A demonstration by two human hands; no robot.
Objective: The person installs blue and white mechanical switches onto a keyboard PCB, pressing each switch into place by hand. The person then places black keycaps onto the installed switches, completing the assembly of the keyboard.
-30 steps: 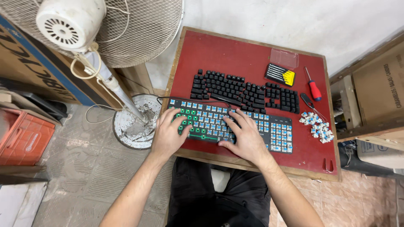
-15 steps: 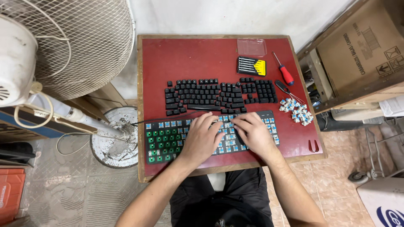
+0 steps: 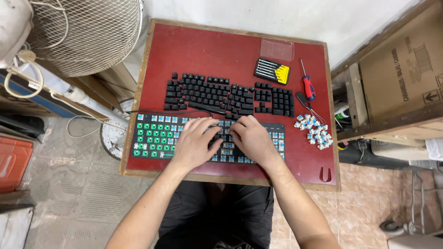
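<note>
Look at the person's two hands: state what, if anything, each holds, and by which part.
Both the left hand and right hand rest on the middle of the keyboard with bare switches. Their fingertips meet there, hiding whether anything small is gripped; it cannot be told.

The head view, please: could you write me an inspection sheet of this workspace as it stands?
Surface: small red-topped table with a wooden rim.
Job's things: stripped keyboard showing green and blue switches; black keycaps laid out in rows behind it.
Clutter: pile of loose switches, red-handled screwdriver, yellow and black bit set, clear lid.
Hands: left hand and right hand both rest on the keyboard's middle; whether either holds anything cannot be told.
Cables: thin black cable along the keyboard's far edge.
Surroundings: standing fan at left, cardboard box at right, tiled floor.
</note>
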